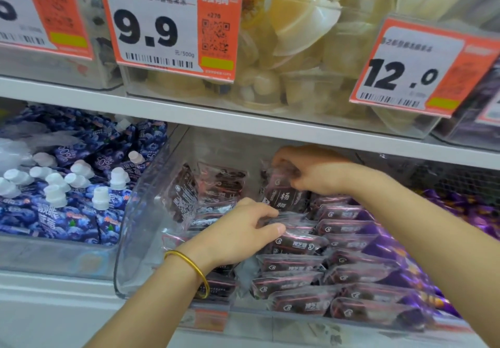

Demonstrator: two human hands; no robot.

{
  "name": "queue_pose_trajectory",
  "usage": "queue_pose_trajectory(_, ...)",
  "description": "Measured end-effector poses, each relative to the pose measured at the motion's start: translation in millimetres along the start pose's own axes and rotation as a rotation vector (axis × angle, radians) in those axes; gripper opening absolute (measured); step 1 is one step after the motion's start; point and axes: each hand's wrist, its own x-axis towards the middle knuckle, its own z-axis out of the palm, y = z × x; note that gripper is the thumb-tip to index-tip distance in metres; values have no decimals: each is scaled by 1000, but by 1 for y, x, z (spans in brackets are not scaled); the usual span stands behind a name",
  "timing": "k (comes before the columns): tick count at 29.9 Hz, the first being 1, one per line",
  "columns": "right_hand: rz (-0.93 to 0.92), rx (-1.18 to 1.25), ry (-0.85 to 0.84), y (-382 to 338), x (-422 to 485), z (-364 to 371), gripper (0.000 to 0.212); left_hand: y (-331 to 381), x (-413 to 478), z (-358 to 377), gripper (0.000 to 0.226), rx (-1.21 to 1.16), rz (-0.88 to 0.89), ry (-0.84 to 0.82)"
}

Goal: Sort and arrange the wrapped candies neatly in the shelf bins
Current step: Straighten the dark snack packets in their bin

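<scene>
Lowest in the frame, a clear bin (127,253) sits on the bottom shelf, its front wall bowed out toward the camera. In the right half of it the wrapped candies (351,269) lie in two tidy rows, dark maroon packets with pink edging, overlapping one another from front to back. The left half is looser, with a few packets leaning against the side wall.

The left hand (243,228) comes in from the lower left, a gold bangle (189,269) on its wrist. Its fingers and thumb are curled round the edge of the top packet (295,223) at the middle of the bin, pinching it. Further back the right hand (311,172) reaches in from the right and grips an upright packet (282,197) by its top, the printed face turned to the camera. The two hands are apart, each on its own packet.

Left of the bin lie blue spouted pouches (67,207) with white caps; at the right edge, purple sweets (473,212).

Above runs the white shelf board (243,121). On it stand clear bins of yellow jelly cups (297,31) with orange price tags — 9.9 (162,25) and 12.0 (405,74).
</scene>
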Motion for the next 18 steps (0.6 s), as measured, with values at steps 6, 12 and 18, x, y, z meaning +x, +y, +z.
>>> queue_pose_trajectory(6,-40,-50,-235,-7,17,18,38,7,-7,-11,50,-79,-9,66)
queue_pose_trajectory(12,-5,4,-226,0,14,29,35,-20,-17,-55,21,708,-181,631)
queue_pose_trajectory(18,-18,80,-152,5,4,31,48,-15,-24,-32,41,925,-289,545)
